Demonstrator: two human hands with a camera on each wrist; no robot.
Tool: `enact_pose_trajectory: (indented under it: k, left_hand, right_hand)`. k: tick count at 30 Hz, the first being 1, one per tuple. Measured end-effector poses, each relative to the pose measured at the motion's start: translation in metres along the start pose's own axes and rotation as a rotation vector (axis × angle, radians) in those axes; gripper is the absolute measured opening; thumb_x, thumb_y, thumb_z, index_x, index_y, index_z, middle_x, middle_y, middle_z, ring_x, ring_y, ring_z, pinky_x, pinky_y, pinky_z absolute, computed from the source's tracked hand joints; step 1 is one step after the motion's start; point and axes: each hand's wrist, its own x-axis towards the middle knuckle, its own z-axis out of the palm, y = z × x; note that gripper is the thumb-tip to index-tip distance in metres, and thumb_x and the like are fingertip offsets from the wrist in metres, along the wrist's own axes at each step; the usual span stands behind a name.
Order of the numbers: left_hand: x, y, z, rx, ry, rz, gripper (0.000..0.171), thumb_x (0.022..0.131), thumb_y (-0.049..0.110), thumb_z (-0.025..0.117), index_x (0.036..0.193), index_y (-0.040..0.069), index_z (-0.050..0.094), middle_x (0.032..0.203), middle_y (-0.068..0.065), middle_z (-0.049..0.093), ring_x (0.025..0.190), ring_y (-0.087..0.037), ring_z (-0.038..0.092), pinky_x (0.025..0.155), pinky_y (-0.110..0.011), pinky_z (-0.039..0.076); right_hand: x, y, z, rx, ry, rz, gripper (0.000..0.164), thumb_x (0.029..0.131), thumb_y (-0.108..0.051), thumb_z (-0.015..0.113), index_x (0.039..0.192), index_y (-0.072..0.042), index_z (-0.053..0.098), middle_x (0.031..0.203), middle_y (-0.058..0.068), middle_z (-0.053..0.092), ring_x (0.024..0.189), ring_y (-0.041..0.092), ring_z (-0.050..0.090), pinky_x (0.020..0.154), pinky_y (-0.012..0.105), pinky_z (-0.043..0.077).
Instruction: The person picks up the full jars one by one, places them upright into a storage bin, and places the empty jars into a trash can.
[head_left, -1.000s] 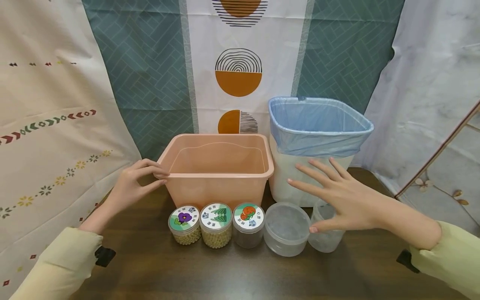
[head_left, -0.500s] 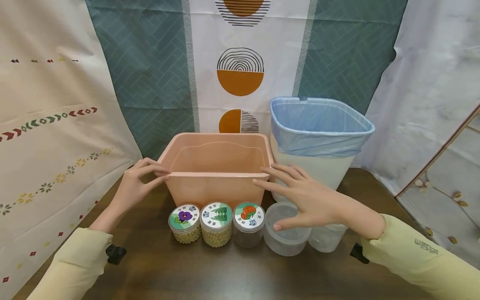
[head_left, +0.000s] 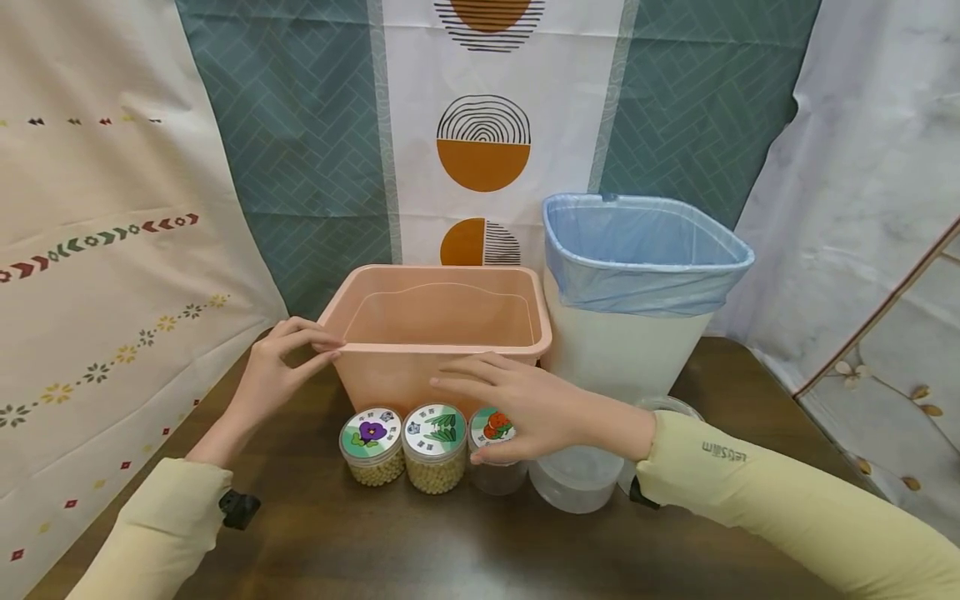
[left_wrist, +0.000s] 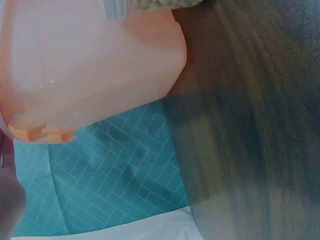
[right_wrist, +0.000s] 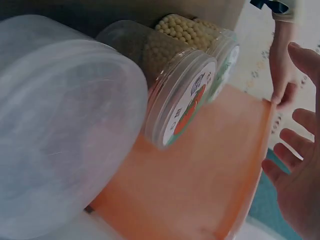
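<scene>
My left hand [head_left: 281,367] pinches the front-left corner of a peach plastic bin [head_left: 420,367] between fingers and thumb. In the left wrist view, only part of that hand [left_wrist: 10,195] shows at the edge. Fingers spread and holding nothing, my right hand [head_left: 525,408] hovers over the jars before the bin. It partly covers a jar with a tomato-picture lid [head_left: 493,423]. To the left stand a jar with a purple-flower lid [head_left: 371,433] and one with a green-plant lid [head_left: 433,432], both with pale beads inside. A wide clear tub [head_left: 573,487] sits under my right wrist.
A white trash can [head_left: 622,350] with a blue liner [head_left: 645,292] stands right of the bin. Another clear container [head_left: 671,406] is mostly hidden behind my right sleeve. Curtains hang behind and at both sides of the dark wooden table [head_left: 420,550].
My right hand has swept left, from in front of the trash can to over the jars near the bin's front. My left hand stays at the bin's corner.
</scene>
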Motion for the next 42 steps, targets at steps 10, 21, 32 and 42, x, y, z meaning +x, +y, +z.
enact_pose_trajectory:
  k: [10, 21, 32, 42]
  left_hand:
    - [0.0, -0.002, 0.001, -0.007, 0.026, 0.02, 0.028, 0.074, -0.005, 0.081, 0.095, 0.012, 0.078, 0.094, 0.001, 0.066, 0.092, 0.003, 0.05, 0.084, -0.012, 0.037]
    - [-0.003, -0.003, 0.002, -0.016, 0.035, 0.016, 0.028, 0.074, -0.005, 0.081, 0.096, 0.013, 0.078, 0.092, 0.002, 0.066, 0.09, -0.001, 0.051, 0.083, -0.015, 0.038]
    - [-0.002, -0.002, 0.004, -0.029, 0.024, 0.001, 0.026, 0.075, -0.003, 0.081, 0.096, 0.013, 0.078, 0.092, 0.002, 0.065, 0.09, -0.002, 0.052, 0.084, -0.016, 0.038]
    - [-0.002, 0.0, 0.003, -0.029, 0.036, 0.0, 0.027, 0.074, -0.004, 0.081, 0.095, 0.013, 0.079, 0.091, 0.001, 0.066, 0.09, -0.001, 0.052, 0.084, -0.016, 0.038]
  right_hand:
    - [0.047, -0.002, 0.009, 0.005, -0.203, -0.036, 0.086, 0.086, -0.051, 0.071, 0.156, -0.021, 0.03, 0.162, 0.003, 0.03, 0.148, 0.022, 0.032, 0.117, 0.042, 0.036]
    - [0.08, -0.008, 0.021, -0.058, -0.515, 0.0, 0.093, 0.078, -0.052, 0.079, 0.155, -0.028, 0.033, 0.16, 0.001, 0.034, 0.137, 0.021, 0.044, 0.113, 0.037, 0.04]
    - [0.091, -0.005, 0.028, -0.12, -0.572, 0.016, 0.083, 0.073, -0.044, 0.087, 0.144, -0.029, 0.047, 0.136, 0.0, 0.054, 0.119, 0.013, 0.056, 0.106, 0.029, 0.046]
    - [0.095, -0.01, 0.005, -0.101, -0.587, -0.024, 0.08, 0.073, -0.043, 0.087, 0.143, -0.03, 0.049, 0.138, -0.001, 0.055, 0.119, 0.012, 0.055, 0.105, 0.03, 0.046]
